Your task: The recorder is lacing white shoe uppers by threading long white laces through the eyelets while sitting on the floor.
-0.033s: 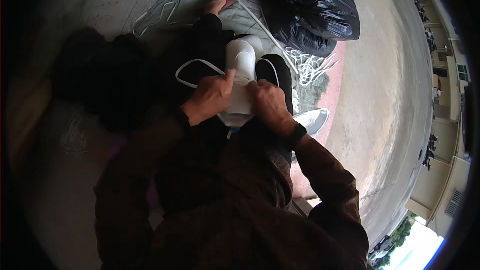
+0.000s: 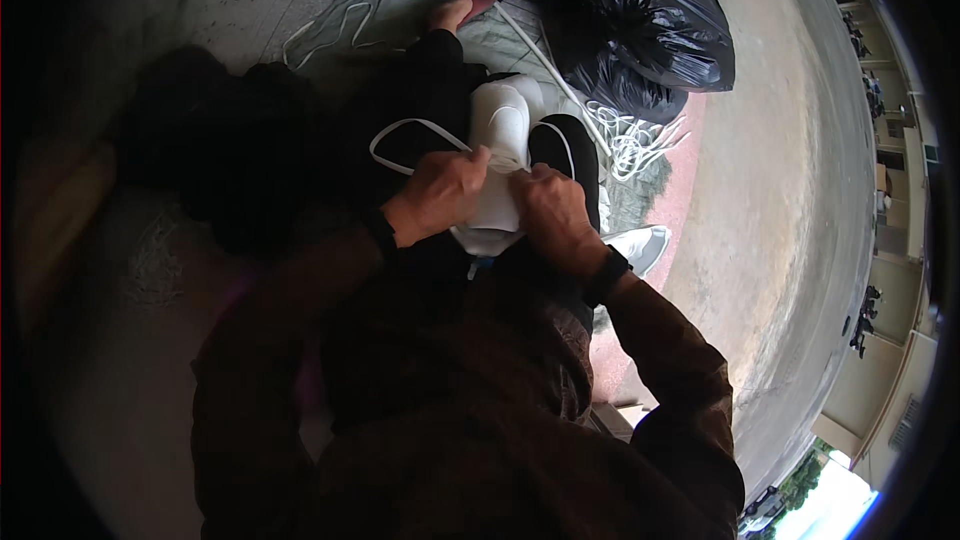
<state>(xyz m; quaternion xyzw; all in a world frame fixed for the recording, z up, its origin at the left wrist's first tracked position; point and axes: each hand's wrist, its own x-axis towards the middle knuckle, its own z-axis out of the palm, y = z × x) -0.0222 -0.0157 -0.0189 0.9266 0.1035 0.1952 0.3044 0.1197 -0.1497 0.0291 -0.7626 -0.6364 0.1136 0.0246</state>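
Observation:
A white shoe [image 2: 497, 120] rests between my legs, its rounded toe pointing away from me. White lace [image 2: 412, 124] bows out in a loop to the left, and a second loop arches over my right knee. My left hand [image 2: 440, 195] is closed, thumb up, pinching the lace at the shoe's left side. On the other side my right hand [image 2: 560, 215] has its fingers curled around the lace, close to the shoe's tongue [image 2: 496, 205]. The fingers hide the lace ends and most of the eyelets.
A white and grey shoe [image 2: 640, 248] lies at my right. Beyond it are a heap of loose white laces [image 2: 630, 145] and a thin white pole [image 2: 550, 68]. Black plastic bags [image 2: 660, 20] stand at the far side. Another person's foot [image 2: 455, 12] shows near them.
The whole scene sits slightly further right and lower in the picture. Both hands keep the same place on the shoe's lace.

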